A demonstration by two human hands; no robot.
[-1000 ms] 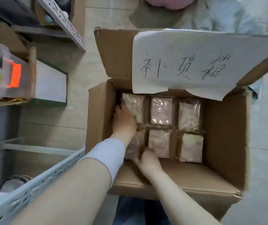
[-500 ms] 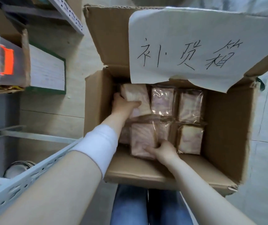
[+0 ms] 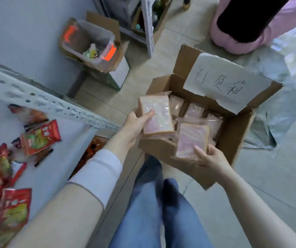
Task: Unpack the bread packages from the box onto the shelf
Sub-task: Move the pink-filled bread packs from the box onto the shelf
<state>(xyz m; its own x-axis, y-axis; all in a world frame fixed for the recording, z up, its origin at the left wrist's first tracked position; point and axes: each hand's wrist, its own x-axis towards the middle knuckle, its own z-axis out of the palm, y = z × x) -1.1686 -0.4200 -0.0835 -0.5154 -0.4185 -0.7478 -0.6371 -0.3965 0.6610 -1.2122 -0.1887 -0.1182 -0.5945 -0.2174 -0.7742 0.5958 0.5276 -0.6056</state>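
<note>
Left hand [image 3: 136, 122] is gripping the far pack [image 3: 158, 113], right hand [image 3: 210, 159] the near pack [image 3: 191, 140]; slick wrap is risking a drop before the left shelf [image 3: 68, 138].

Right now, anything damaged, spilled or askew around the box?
Nothing spilled. The paper label on the box flap has a ragged, torn lower edge, and the red snack packets on the shelf lie at mixed angles. The held bread packages look intact.

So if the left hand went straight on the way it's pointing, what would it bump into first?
Probably the raised back flap of the box. The left hand, gripping a bread pack, points across the box toward it. Depth is hard to judge, so it might pass over.
</note>
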